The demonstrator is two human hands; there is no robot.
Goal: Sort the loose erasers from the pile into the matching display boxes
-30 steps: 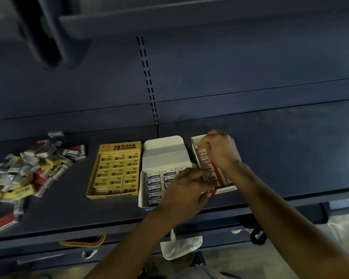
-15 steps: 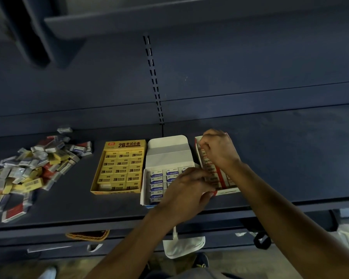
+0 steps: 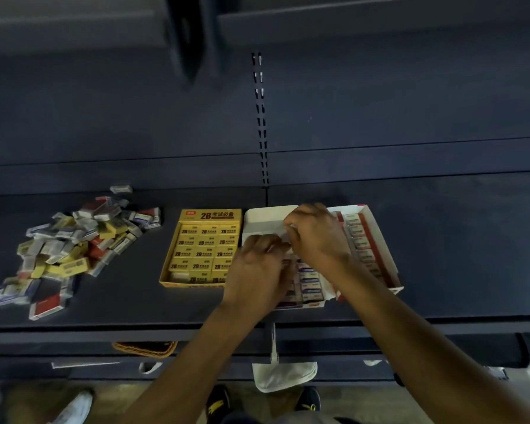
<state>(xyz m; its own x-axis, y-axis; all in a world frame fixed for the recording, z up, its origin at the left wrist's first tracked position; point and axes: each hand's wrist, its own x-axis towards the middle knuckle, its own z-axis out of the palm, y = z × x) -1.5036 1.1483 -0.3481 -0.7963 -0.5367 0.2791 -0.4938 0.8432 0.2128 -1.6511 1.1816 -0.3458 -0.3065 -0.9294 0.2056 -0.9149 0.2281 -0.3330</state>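
Hovering over the white cardboard display box in the middle of the dark shelf, both hands are seen bunched close together. The left hand is curled, knuckles up, above the near rows of white erasers with blue labels, and something pale seems to be pinched at its fingertips, though what is held cannot be told. The right hand is closed too, its fingertips pressed on a small whitish piece at the box's raised back flap; whether that is an eraser or the flap itself cannot be made out. The two hands are almost touching.

Just right of them, the red-and-white cardboard display box is found tilted, a column of red-striped erasers lined along it. Just left, the yellow cardboard display box marked 2B is packed with yellow erasers in neat rows. Well apart on the far left, the loose pile of mixed erasers in yellow, red, white and blue wrappers is spread over the shelf.
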